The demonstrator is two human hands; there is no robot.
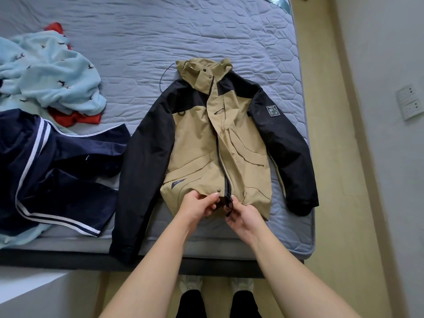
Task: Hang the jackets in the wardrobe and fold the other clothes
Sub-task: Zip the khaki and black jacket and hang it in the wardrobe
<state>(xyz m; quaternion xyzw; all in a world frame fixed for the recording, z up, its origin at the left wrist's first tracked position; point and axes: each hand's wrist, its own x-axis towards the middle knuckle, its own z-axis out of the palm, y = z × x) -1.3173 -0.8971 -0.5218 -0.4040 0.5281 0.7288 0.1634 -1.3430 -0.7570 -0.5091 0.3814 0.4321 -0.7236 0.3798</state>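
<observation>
Left hand [202, 203] pinches the hem of the tan and black jacket [197, 145] just left of the zipper base, fingers curled. Right hand [243, 218] meets it from the other side, thumb and fingers closed on the bottom end of the zipper [221, 161] and its black pull; exact hold partly hidden. Both hands equally near, touching the garment at its nearest edge. Jacket lies flat, front up, on the bed [137, 53], long axis running straight away from the hands, hood [202, 70] farthest, sleeves splayed to either side. Judgement: zipper being engaged, so the coming pull runs away from the body, along that axis. Left of it: navy striped garment [57, 157], light blue fleece [52, 72], red garment [75, 118], unfolded.
</observation>
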